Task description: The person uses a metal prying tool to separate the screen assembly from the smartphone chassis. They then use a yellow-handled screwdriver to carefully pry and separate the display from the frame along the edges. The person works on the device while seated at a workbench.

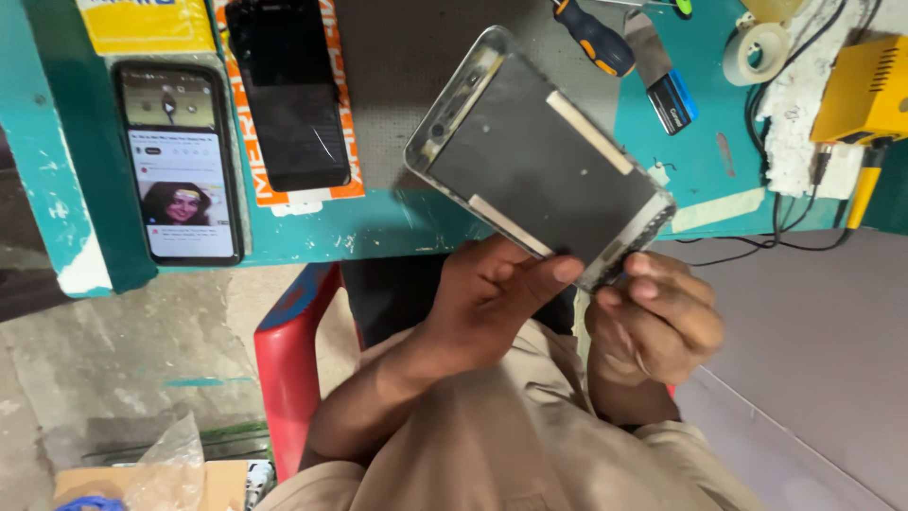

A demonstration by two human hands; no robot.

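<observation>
I hold a bare phone frame (539,156) with a dark inner plate and a silver rim, tilted above the edge of the teal workbench (378,227). My left hand (492,293) grips its lower long edge, thumb lying along the rim. My right hand (653,317) pinches the frame's bottom corner between thumb and fingers. Two pale adhesive strips show on the dark plate.
On the bench lie a lit phone (180,161) at the left, a dark phone with a cracked screen (288,95), a screwdriver (594,38), a blue-handled tool (672,99), a tape roll (757,52) and a yellow device (865,90) with cables. A red chair (288,369) stands below.
</observation>
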